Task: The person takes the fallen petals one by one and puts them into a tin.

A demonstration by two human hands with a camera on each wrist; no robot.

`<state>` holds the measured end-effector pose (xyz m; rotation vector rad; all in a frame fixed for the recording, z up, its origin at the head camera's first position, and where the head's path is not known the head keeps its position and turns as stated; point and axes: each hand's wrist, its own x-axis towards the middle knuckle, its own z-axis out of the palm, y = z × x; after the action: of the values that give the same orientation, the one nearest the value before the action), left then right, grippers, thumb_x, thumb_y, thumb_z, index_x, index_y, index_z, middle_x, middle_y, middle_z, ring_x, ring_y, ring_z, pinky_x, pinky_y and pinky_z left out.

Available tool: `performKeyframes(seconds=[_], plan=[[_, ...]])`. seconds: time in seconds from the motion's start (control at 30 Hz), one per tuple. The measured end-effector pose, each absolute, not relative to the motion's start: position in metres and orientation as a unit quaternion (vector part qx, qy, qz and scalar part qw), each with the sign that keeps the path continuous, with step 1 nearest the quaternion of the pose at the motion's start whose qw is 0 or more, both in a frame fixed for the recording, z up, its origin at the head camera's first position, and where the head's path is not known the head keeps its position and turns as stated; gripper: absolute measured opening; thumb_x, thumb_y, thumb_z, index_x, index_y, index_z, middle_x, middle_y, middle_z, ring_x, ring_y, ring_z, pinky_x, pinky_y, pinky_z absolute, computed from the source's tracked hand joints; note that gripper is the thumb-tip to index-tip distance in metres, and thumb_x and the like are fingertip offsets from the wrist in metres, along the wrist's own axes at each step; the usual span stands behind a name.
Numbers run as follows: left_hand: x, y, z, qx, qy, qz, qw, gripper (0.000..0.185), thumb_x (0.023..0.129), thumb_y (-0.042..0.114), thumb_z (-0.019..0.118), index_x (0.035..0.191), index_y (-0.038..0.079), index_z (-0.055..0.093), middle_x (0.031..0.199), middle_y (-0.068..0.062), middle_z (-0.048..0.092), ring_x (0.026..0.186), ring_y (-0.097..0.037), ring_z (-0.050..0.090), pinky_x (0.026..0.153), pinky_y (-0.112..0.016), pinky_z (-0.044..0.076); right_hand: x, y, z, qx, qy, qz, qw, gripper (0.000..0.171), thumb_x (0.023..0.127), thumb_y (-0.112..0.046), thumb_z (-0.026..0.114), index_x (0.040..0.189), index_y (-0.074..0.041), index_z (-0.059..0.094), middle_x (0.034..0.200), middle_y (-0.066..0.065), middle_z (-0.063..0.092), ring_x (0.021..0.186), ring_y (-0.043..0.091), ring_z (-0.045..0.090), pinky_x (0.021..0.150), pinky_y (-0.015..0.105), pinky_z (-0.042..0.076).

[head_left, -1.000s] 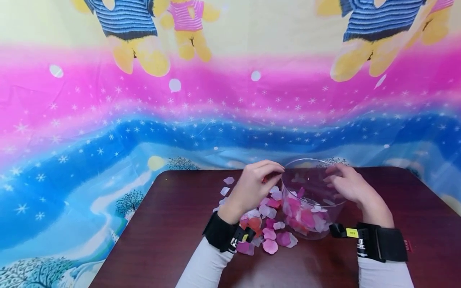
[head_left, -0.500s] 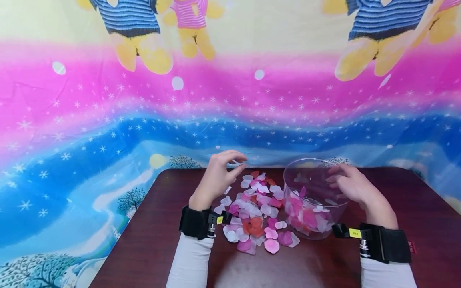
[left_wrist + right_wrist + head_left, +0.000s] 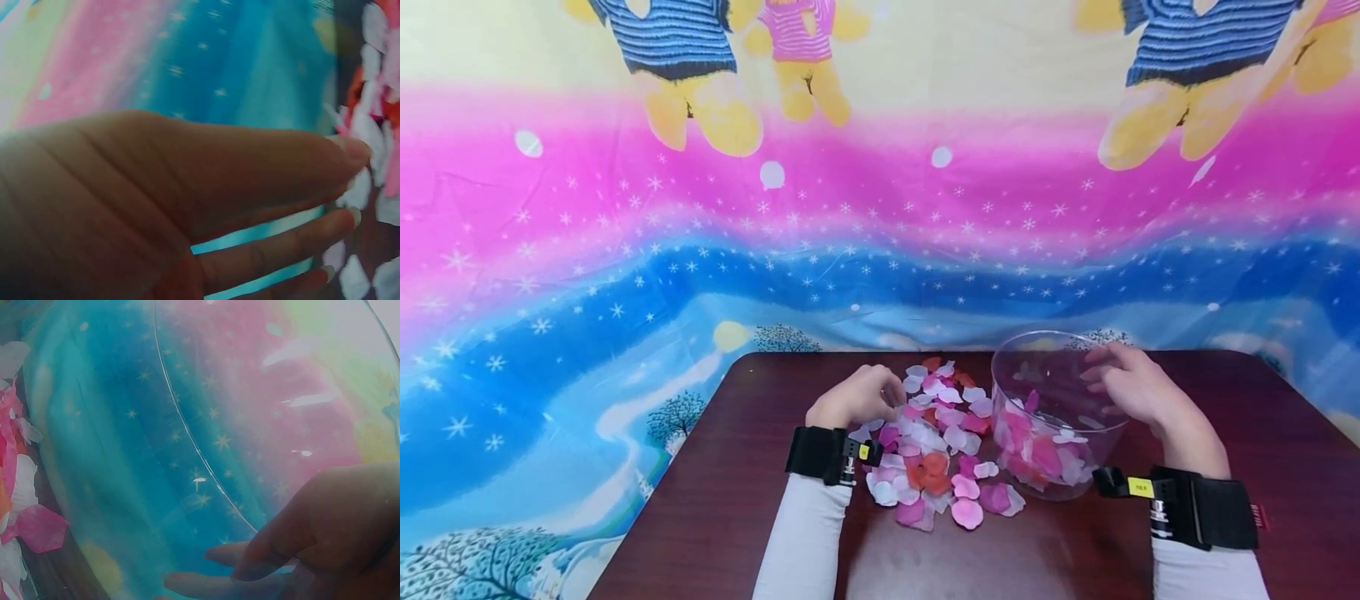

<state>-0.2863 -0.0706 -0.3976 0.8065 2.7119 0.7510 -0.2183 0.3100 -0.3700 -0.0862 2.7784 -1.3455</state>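
A loose spread of petals (image 3: 925, 433) in white, pink, magenta and red covers the middle of the dark tabletop. My left hand (image 3: 857, 396) is low at the left edge of this pile, fingers bent downward. In the left wrist view, its thumb (image 3: 294, 156) and fingertips reach right to white petals, with the other fingers relaxed and spread apart. Right of the pile stands a clear round plastic tub (image 3: 1037, 375), its bottom part filled with similar petals. My right hand (image 3: 1138, 387) grips the tub's right rim, the fingers showing through the clear plastic in the right wrist view.
The dark wooden table (image 3: 715, 500) has rounded far corners. Behind it hangs a printed backdrop cloth (image 3: 880, 192) with bears, snowflakes and trees. Black straps with small cameras sit on both wrists.
My left hand has moved left from the tub's rim, then lowered to the left side of the petal pile. The right hand stays on the tub, which has hardly moved.
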Motion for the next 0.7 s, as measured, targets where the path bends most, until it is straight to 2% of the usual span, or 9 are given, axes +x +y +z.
performKeyframes(seconds=[0.13,0.3,0.53,0.7], plan=[[-0.288,-0.061,-0.409,0.265,0.923,0.246,0.134,0.020,0.085,0.002,0.081,0.105,0.003,0.078,0.099,-0.009,0.074,0.087,-0.017,0.067,0.078,-0.033,0.057,-0.218,0.310,-0.370,-0.028,0.901,-0.433,0.024,0.042,0.106,-0.008,0.031,0.140,0.014,0.037,0.133,0.041,0.053,0.121,0.055,0.056,0.078,0.047,0.060],[-0.285,-0.049,-0.416,0.231,0.929,0.235,0.170,0.020,0.079,0.004,0.086,0.097,0.009,0.079,0.094,-0.001,0.071,0.080,-0.015,0.061,0.071,-0.032,0.054,-0.218,0.309,-0.370,-0.029,0.901,-0.433,0.022,0.041,0.105,-0.008,0.031,0.139,0.015,0.038,0.132,0.041,0.054,0.120,0.054,0.057,0.078,0.047,0.060],[-0.281,-0.040,-0.419,0.216,0.941,0.202,0.162,0.011,0.077,0.002,0.085,0.080,0.010,0.078,0.081,0.003,0.064,0.070,-0.015,0.054,0.057,-0.031,0.048,-0.219,0.310,-0.370,-0.030,0.900,-0.434,0.023,0.041,0.105,-0.008,0.031,0.139,0.015,0.038,0.132,0.041,0.053,0.121,0.054,0.056,0.078,0.048,0.060],[-0.281,-0.042,-0.415,0.243,0.936,0.201,0.157,0.010,0.080,0.000,0.082,0.078,0.010,0.080,0.077,0.006,0.067,0.066,-0.013,0.051,0.055,-0.027,0.044,-0.220,0.310,-0.371,-0.031,0.899,-0.436,0.025,0.041,0.105,-0.007,0.030,0.139,0.015,0.038,0.133,0.041,0.053,0.121,0.055,0.056,0.079,0.048,0.060]])
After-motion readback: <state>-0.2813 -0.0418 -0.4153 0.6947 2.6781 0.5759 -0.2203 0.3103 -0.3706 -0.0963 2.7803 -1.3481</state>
